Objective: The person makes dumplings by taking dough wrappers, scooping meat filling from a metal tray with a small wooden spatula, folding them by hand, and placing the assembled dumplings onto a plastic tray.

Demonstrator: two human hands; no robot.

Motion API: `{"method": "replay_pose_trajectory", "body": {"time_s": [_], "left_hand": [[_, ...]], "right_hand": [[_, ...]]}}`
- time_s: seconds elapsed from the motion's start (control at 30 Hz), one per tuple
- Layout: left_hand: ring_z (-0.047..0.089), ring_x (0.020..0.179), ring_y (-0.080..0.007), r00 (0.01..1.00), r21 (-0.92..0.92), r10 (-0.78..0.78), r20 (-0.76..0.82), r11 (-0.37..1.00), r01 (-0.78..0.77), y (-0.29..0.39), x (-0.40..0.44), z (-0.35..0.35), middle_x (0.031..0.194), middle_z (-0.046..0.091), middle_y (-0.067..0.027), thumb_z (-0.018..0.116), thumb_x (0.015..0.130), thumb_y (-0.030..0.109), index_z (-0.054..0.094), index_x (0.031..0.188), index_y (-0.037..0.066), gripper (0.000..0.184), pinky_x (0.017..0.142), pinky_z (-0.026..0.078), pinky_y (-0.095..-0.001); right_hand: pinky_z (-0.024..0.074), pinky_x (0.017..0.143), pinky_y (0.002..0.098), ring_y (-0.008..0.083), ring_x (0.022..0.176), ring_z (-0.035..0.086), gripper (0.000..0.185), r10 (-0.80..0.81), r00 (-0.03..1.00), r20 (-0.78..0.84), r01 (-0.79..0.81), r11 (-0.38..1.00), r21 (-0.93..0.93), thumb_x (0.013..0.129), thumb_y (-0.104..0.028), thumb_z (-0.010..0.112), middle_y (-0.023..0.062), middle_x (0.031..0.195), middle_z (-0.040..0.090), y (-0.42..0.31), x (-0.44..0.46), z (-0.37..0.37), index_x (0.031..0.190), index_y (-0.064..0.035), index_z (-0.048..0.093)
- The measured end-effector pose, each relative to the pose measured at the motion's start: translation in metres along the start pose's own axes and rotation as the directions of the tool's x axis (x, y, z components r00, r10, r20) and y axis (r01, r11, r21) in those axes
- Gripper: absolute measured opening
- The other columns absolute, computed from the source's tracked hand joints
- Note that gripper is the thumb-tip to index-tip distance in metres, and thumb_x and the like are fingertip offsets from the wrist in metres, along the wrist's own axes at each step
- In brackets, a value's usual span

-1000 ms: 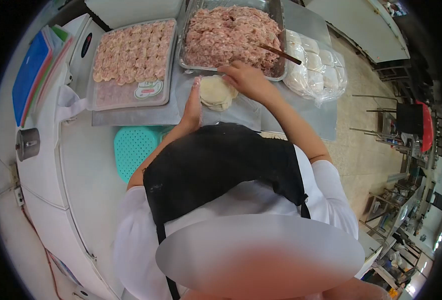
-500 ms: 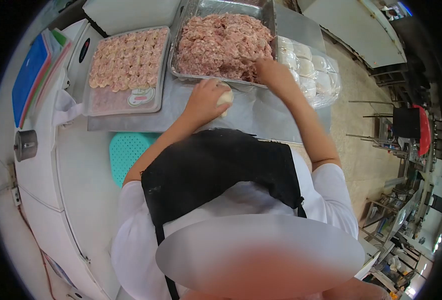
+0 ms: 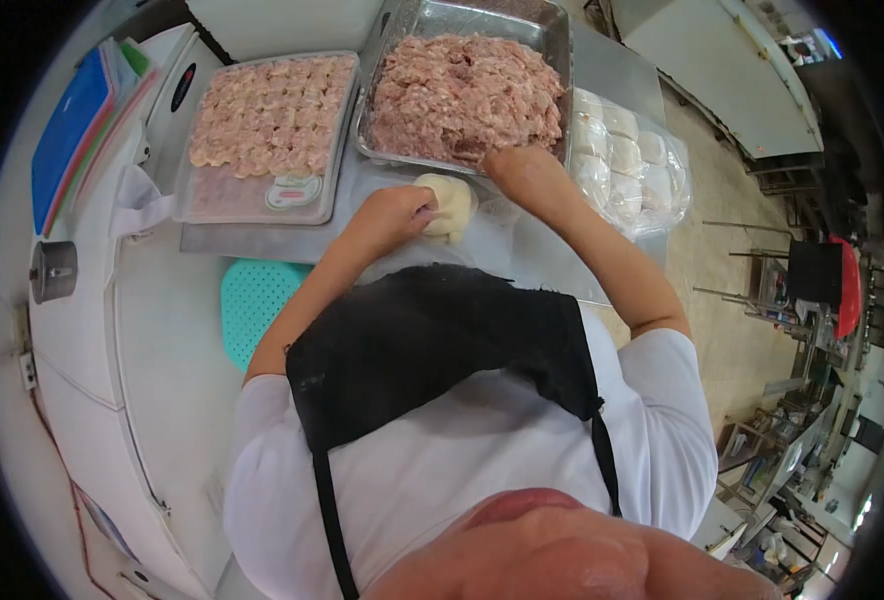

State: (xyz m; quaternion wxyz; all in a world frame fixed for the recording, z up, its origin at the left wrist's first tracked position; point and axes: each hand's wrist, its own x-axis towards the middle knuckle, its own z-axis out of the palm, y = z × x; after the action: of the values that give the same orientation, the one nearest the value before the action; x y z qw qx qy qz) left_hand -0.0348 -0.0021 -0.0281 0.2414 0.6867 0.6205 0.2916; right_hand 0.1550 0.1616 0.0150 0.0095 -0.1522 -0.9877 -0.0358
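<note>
My left hand [image 3: 394, 215] is closed on a stack of pale, thin dough wrappers [image 3: 449, 208], held over the metal table just in front of a metal tray. My right hand [image 3: 524, 172] is at the near right rim of that metal tray [image 3: 564, 70], its fingers curled at the edge of the minced meat [image 3: 467, 95]. Whatever those fingers grip is hidden from me. To the left, a clear plastic box [image 3: 252, 205] holds rows of small meat-filled dumplings [image 3: 272, 115], with its front strip uncovered by them.
Right of the tray lies a clear plastic bag [image 3: 652, 180] of white wrapper stacks. A white block-shaped container [image 3: 282, 25] stands behind the dumpling box. Below the table's left part is a turquoise perforated stool or basket [image 3: 257, 305]. A white appliance [image 3: 162, 350] flanks the left side.
My left hand has shifted slightly left and down, showing more of the wrappers. My right hand has drawn back a little from the meat toward the tray's near rim.
</note>
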Motion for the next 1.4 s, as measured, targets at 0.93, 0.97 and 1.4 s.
{"method": "replay_pose_trajectory", "body": {"time_s": [0.93, 0.97, 1.4], "left_hand": [[0.059, 0.086, -0.0279, 0.994, -0.183, 0.110, -0.027, 0.977, -0.113, -0.011, -0.002, 0.007, 0.096, 0.061, -0.0106, 0.070, 0.078, 0.012, 0.065, 0.091, 0.005, 0.016, 0.076, 0.048, -0.0352], [0.059, 0.088, -0.0274, 0.998, -0.260, 0.066, 0.016, 0.964, -0.059, -0.013, -0.003, 0.005, 0.096, 0.061, -0.0104, 0.070, 0.078, 0.012, 0.066, 0.090, 0.004, 0.014, 0.076, 0.048, -0.0346], [0.059, 0.091, -0.0272, 0.958, -0.184, 0.276, -0.078, 0.940, -0.286, -0.023, -0.005, 0.010, 0.094, 0.060, -0.0105, 0.071, 0.077, 0.009, 0.065, 0.095, 0.005, 0.019, 0.079, 0.048, -0.0334]], "right_hand": [[0.0518, 0.064, 0.0450, 0.0357, 0.073, 0.066, 0.023, 0.129, 0.991, 0.023, -0.127, 0.911, 0.391, 0.081, -0.020, 0.054, 0.0206, 0.077, 0.065, -0.018, 0.036, 0.015, 0.081, -0.0004, 0.067], [0.0517, 0.065, 0.0457, 0.0367, 0.074, 0.066, 0.023, 0.161, 0.985, 0.063, -0.171, 0.862, 0.476, 0.081, -0.020, 0.054, 0.0214, 0.078, 0.065, -0.016, 0.034, 0.010, 0.082, 0.0003, 0.066], [0.0525, 0.061, 0.0416, 0.0312, 0.069, 0.067, 0.020, 0.021, 0.999, -0.040, -0.018, 0.997, 0.071, 0.083, -0.017, 0.054, 0.0172, 0.072, 0.065, -0.051, 0.060, 0.000, 0.077, -0.0039, 0.067]]}}
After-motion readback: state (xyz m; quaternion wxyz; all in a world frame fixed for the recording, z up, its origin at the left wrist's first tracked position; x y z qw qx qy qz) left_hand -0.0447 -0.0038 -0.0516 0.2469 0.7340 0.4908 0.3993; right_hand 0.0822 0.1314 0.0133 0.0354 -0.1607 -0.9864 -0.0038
